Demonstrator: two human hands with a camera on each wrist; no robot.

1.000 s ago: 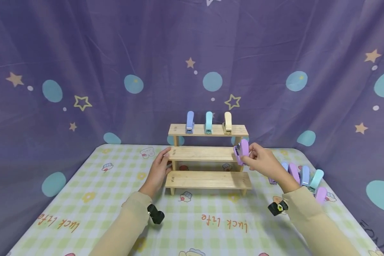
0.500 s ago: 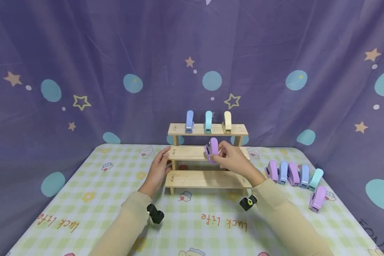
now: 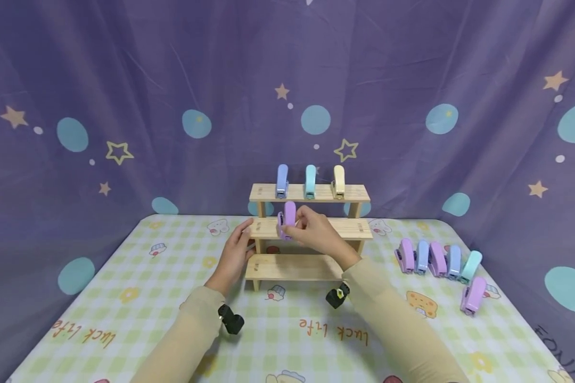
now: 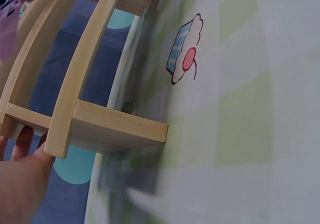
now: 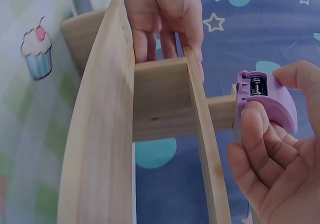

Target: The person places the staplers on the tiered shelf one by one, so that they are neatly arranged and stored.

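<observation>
A three-tier wooden display shelf [image 3: 287, 267] stands on the table. My left hand [image 3: 233, 257] holds its left end at the middle tier, with fingers [image 4: 23, 143] curled round the side board. My right hand [image 3: 320, 234] pinches a small purple stapler [image 3: 289, 213] between thumb and fingers, over the left part of the middle tier. In the right wrist view the stapler [image 5: 279, 107] shows its metal mechanism, close to the tier board. On the top tier a blue stapler [image 3: 281, 181], a teal stapler [image 3: 310, 181] and a cream stapler [image 3: 339, 181] stand in a row.
To the right on the checked tablecloth [image 3: 172, 298] several more staplers stand in a slanting row, among them a teal stapler [image 3: 471, 267]. A purple stapler [image 3: 473, 296] stands nearer. Behind the table hangs a purple curtain [image 3: 249, 64] with stars.
My right hand has carried the purple stapler leftward along the middle tier, from its right end to its left part. My left hand has stayed at the shelf's left end.
</observation>
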